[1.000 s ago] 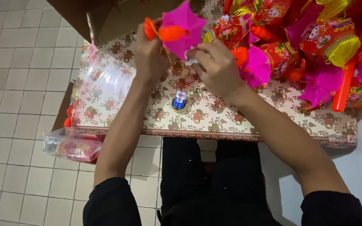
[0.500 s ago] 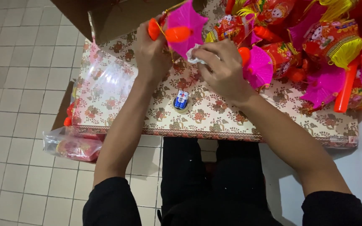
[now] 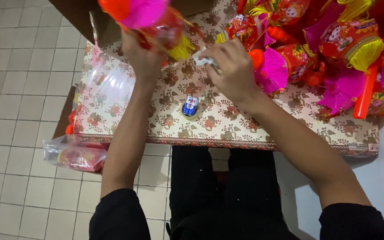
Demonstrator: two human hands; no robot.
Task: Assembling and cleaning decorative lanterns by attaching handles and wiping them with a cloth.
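Mid-assembly, by the look of it: left hand (image 3: 141, 55) gripping a pink-and-red lantern toy (image 3: 150, 20) raised above the table; right hand (image 3: 232, 71) pinching a small white piece (image 3: 202, 59) just beside it. Next likely needs careful alignment. 1 battery pack (image 3: 190, 106) below both hands.

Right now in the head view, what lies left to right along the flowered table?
Bagged red toy hanging off the edge → clear plastic bag → left hand holding a toy lantern → small batteries → right hand → pink fan-shaped piece → orange stick.
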